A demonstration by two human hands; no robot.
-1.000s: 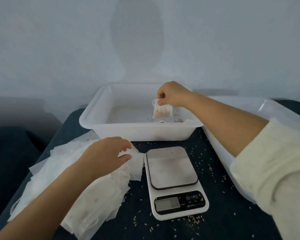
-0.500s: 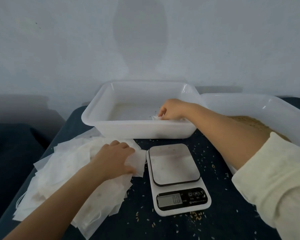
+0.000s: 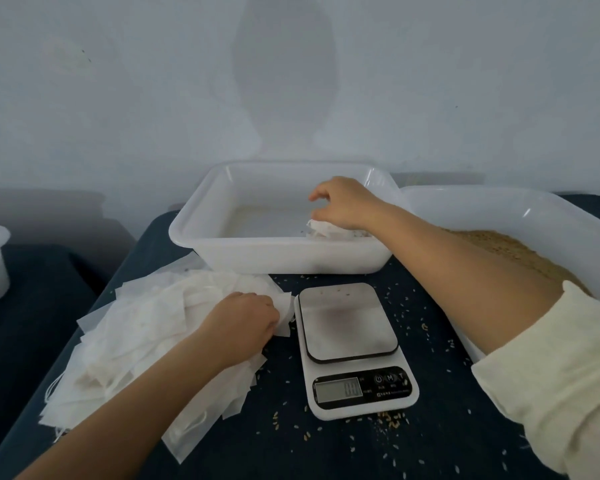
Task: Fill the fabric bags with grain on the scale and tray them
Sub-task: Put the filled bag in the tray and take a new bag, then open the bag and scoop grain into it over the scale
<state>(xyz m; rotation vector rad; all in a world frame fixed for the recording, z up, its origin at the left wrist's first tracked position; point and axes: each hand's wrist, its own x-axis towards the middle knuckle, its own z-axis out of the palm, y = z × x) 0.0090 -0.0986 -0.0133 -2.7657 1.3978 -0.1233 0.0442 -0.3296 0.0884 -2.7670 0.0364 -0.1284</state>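
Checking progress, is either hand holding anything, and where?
Left hand pinches a flat white fabric bag at its near edge; right hand holds nothing.

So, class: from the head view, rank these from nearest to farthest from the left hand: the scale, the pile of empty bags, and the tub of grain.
1. Pile of empty bags: directly under the left hand, which touches it.
2. Scale: just to its right.
3. Tub of grain: far right, beyond the scale.

Dark blue cloth-covered table (image 3: 440,441) under two white tubs (image 3: 278,259) (image 3: 520,209), scale (image 3: 352,344), bag pile (image 3: 146,334), scattered grain (image 3: 390,417).
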